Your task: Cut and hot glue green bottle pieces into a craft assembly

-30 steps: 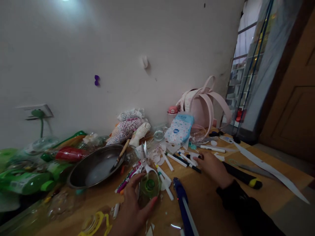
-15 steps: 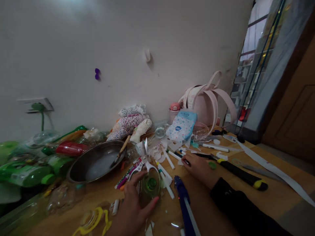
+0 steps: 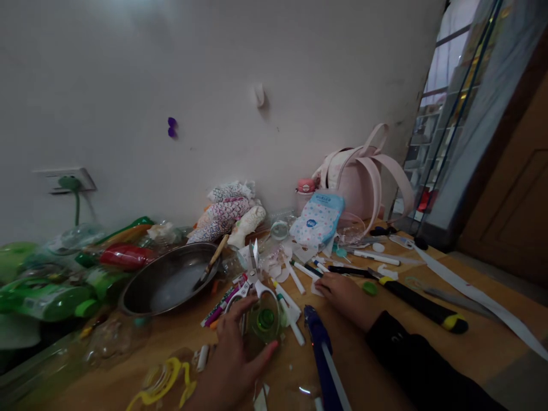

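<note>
My left hand [image 3: 233, 348] curves around a translucent green bottle top [image 3: 266, 318], with thumb and fingertips at its edges. White-handled scissors [image 3: 253, 268] lie just beyond it, blades apart and pointing away. My right hand [image 3: 345, 294] rests low on the table, its fingers bent and together beside a dark marker [image 3: 313, 269] and a scrap of white paper. Whatever is under those fingertips is hidden. Between my hands lies a blue glue gun [image 3: 320, 348], nozzle pointing away. A green cap [image 3: 369, 288] sits by my right wrist.
A metal basin [image 3: 141, 291] with a brush stands at left, beside piled plastic bottles [image 3: 51, 299]. Yellow tape [image 3: 165, 379] lies at front left. A black-and-yellow cutter [image 3: 422, 305] and a white strip [image 3: 479, 302] lie at right. A pink backpack [image 3: 353, 180] stands behind.
The view has shifted slightly. My right fingers have moved a little and a dark bit that showed at their tips is out of sight. My left hand stays around the bottle top.
</note>
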### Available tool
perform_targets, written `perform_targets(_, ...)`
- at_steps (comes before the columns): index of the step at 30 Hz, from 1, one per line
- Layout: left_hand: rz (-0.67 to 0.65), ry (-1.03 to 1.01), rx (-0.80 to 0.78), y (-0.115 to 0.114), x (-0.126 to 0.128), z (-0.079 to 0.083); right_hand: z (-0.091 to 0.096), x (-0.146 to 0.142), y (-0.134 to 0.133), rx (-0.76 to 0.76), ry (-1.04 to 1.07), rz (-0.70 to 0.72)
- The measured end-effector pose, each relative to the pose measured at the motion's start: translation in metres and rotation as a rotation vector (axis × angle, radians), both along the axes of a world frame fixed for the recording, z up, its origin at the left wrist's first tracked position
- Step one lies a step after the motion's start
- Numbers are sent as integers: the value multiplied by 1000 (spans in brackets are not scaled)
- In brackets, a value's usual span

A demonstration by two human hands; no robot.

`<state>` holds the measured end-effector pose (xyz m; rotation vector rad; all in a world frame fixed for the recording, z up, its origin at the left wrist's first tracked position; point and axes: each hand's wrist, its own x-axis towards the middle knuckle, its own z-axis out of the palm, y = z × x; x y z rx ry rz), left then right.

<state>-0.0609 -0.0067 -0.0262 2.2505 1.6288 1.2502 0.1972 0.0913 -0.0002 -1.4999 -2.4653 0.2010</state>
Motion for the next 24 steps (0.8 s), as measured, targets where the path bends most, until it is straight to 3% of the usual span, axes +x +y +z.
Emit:
perform_targets(16,16,-19,-14,-2,1,0,1,-7,2,-17,-74,-12)
perform_targets(20,30,-21,-47,-1,-1,-2,-4,-2,-1,22,71,-32)
perform_targets(24,40,-31,-73,0,-2,-3,-7,9,2,118,352,-209)
